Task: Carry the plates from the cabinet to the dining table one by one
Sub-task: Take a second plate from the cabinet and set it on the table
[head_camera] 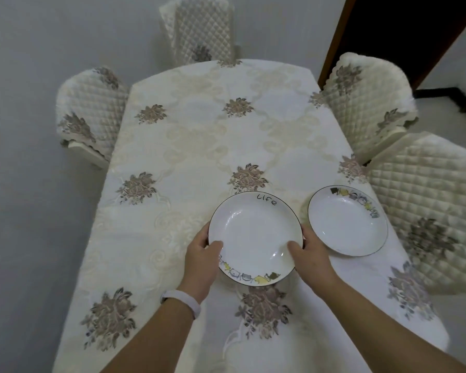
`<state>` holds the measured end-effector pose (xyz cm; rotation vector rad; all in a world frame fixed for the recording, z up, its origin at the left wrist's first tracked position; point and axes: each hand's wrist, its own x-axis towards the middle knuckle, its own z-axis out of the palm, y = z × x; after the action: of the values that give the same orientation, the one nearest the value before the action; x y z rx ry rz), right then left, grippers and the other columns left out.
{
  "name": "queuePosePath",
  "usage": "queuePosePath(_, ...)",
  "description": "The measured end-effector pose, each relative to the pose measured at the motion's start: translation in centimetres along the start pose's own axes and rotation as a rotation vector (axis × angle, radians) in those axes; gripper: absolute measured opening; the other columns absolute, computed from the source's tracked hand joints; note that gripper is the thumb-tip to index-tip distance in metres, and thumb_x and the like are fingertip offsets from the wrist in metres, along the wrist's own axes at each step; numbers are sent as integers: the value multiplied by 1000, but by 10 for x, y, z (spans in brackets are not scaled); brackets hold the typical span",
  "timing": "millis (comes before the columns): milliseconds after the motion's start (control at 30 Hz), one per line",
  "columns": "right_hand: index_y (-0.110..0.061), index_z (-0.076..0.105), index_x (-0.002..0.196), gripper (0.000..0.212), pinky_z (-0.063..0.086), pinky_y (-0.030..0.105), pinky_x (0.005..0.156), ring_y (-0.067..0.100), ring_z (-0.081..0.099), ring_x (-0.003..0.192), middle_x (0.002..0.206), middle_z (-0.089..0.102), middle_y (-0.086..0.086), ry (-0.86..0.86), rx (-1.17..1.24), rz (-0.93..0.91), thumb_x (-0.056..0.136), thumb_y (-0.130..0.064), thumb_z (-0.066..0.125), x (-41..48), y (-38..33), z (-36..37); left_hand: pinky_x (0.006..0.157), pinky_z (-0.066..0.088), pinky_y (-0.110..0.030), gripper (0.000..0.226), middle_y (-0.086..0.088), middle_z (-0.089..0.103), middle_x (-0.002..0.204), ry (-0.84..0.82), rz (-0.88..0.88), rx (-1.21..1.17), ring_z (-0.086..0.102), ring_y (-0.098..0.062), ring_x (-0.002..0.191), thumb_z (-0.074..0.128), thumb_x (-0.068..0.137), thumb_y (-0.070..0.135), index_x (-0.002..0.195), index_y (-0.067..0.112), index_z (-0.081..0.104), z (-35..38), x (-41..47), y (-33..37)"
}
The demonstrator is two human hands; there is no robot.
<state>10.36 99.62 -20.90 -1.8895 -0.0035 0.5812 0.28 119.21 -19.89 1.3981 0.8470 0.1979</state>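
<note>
Tablecloth (pixel 199 146) below — plate (pixel 253 232) between both hands' grip.

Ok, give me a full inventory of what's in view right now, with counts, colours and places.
Held plate: one, white, dark rim, "Life" lettering, over the table's near middle.
Second plate: one, white, dark rim, resting on the table's right side.
Dining table: one, cream cloth with brownish flower motifs, centre.
Chairs: four, cream quilted covers; one at the far end, one left, two right.
Door frame: dark wood, top right.
Wristband: one, white, left wrist.
Left hand: grip on the held plate's left rim.
Right hand: grip on its right rim.
</note>
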Motion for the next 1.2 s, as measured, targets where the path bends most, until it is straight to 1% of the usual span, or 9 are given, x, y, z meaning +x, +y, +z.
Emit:
queuePosePath(167,-36,57,115,36,54,46,88,10,64,99,108,67,-11,-27,-69,29,85,-16,52,35,19,2,82,57,-39,59,13,72,108,-22,-61,39,66,-17,103,49,85,-3,109,49,66,13,35,-15)
queuePosePath(300,-39,55,105,34,54,37,83,11,63,98,105,67,-8,-25,-104,43,87,-10,52,52,29,1,82,57,-41,62,15,72,108,-51,-102,78,66,-15,102,49,86,-1,105,55,66,24,54,-25)
queuePosePath(433,-41,53,100,35,48,24,73,0,59,93,101,64,-14,-27,-121,63,87,-8,52,64,35,0,81,58,-40,59,13,72,109,-75,-109,125,67,-14,101,47,85,-2,117,45,64,32,68,-35)
queuePosePath(567,-44,48,110,38,45,27,76,-2,58,94,101,63,-18,10,-143,82,87,-15,53,74,44,1,74,57,-29,57,16,73,104,-61,-124,173,68,-6,94,47,87,-2,117,43,64,38,78,-38)
queuePosePath(667,-40,50,111,34,44,29,77,10,59,93,101,64,-12,32,-168,90,87,-16,53,77,47,3,69,55,-24,54,18,73,97,-45,-130,222,68,-5,89,48,86,-2,111,44,64,40,82,-37)
queuePosePath(833,-27,56,117,32,46,31,78,14,60,95,104,65,-6,2,-203,101,86,-18,53,79,50,1,66,56,-29,49,7,75,89,-27,-118,276,69,-18,82,49,84,0,110,37,67,39,82,-36)
queuePosePath(967,-24,56,109,22,43,24,64,3,58,80,90,64,-10,-5,-207,139,88,-20,51,69,49,-3,76,56,-48,38,-4,74,88,-9,-142,299,67,-32,84,51,80,9,94,41,66,37,74,-37)
queuePosePath(1033,-24,55,102,14,43,27,63,9,58,72,80,61,-12,12,-211,166,89,-23,52,60,51,-8,77,56,-44,32,0,74,88,1,-173,283,69,-25,84,52,84,8,99,34,65,34,68,-38)
queuePosePath(1200,-25,55,116,27,52,37,74,20,66,76,87,67,0,18,-216,177,91,-34,53,29,51,-24,63,48,-34,28,-4,70,92,8,-193,214,60,-22,73,53,88,6,110,22,62,23,46,-36)
